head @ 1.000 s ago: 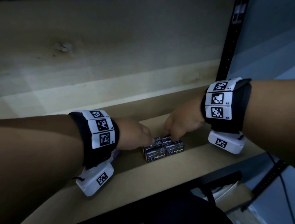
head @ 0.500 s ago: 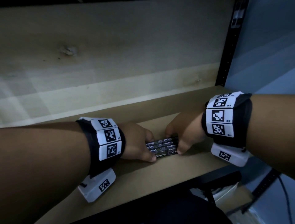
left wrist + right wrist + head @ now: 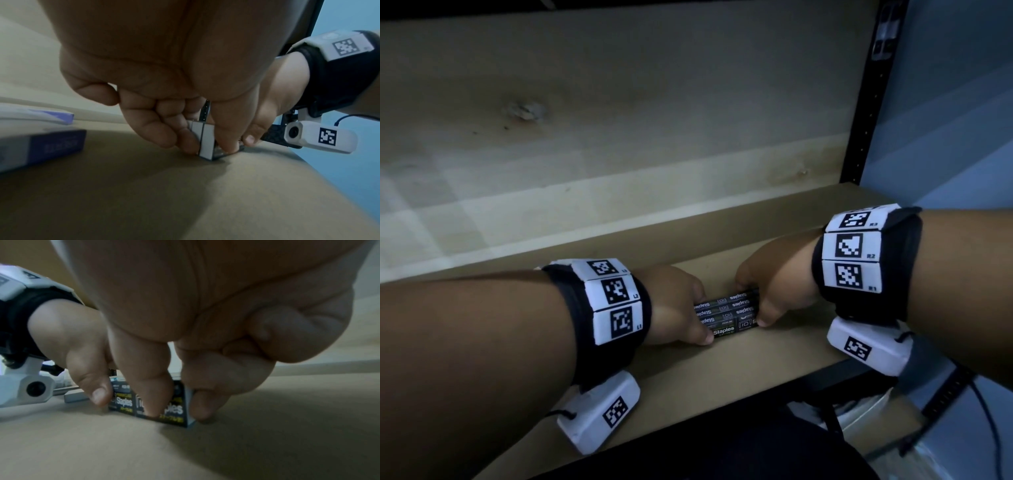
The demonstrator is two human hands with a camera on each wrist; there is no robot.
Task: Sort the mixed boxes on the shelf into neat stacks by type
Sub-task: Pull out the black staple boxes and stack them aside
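Observation:
Several small black boxes of staples (image 3: 726, 313) sit packed together in a block on the brown shelf board (image 3: 722, 370). My left hand (image 3: 674, 308) grips the block's left end, thumb on its front face and curled fingers behind. My right hand (image 3: 774, 291) grips the right end the same way. In the left wrist view the grey box ends (image 3: 203, 139) show between my left fingers (image 3: 164, 129) and thumb. In the right wrist view the staples boxes (image 3: 148, 404) stand on the board with my right thumb across the front label.
Two purple and white boxes (image 3: 41, 146) lie on the shelf to the left of the block. A pale wooden back wall (image 3: 619, 137) closes the shelf behind. A black upright post (image 3: 866, 102) bounds it at the right. The board's front edge (image 3: 756, 387) runs close below my hands.
Both hands have closed in on the ends of the staples block and pressed the boxes tighter together. The head view has shifted, so hands and boxes sit lower in the frame.

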